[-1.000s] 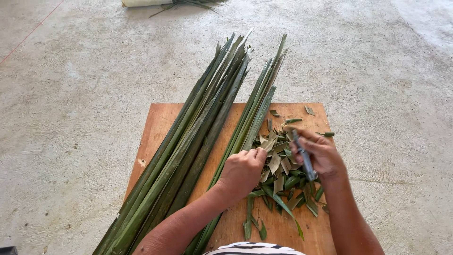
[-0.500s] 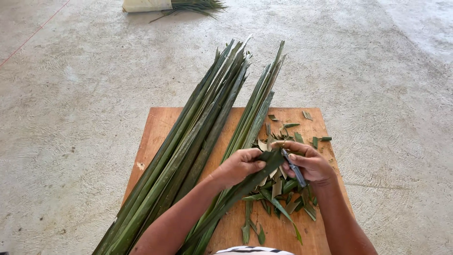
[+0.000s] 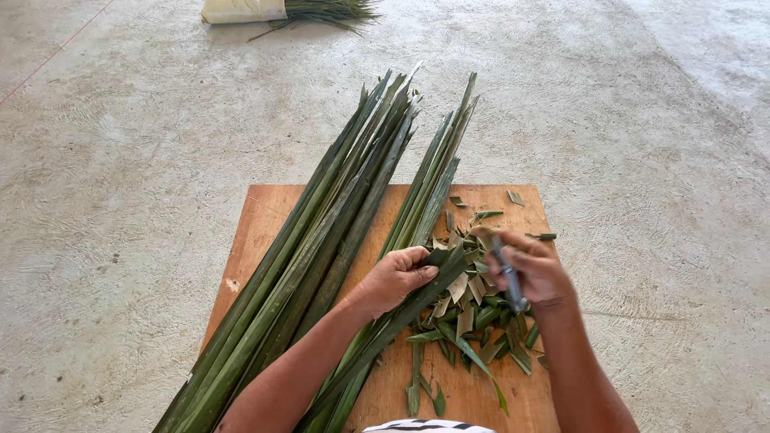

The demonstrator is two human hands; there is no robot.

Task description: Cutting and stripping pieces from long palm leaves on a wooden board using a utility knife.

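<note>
At the near edge a scrap of striped cloth (image 3: 429, 426) shows, and from there both forearms reach out over a bare wooden board (image 3: 257, 228) that lies flat on a pale, rough concrete floor (image 3: 120, 160). The left hand (image 3: 395, 277) is curled around a long green leaf (image 3: 401, 317), thumb and fingers closed on its upper part, while the rest of that leaf runs back toward the near edge. Just right of it, the right hand (image 3: 531, 269) is closed in a fist around a small knife with a grey handle (image 3: 508, 277), its upper end close to the leaf end held by the left hand. Below and between the hands lies a loose heap of cut leaf pieces (image 3: 469, 321), green and pale, scattered across the right half of the board. Left of the hands, a thick bundle of long leaves (image 3: 321, 240) lies slantwise across the board, its tips reaching onto the floor beyond the far edge; a thinner sheaf (image 3: 429, 188) lies just right of it. Far off, at the top of the view, another bundle wrapped in pale material (image 3: 241, 10) rests on the concrete. Compared with a second ago, the left hand has lifted one leaf out of the thinner sheaf, and the right hand has drawn in closer to it.
</note>
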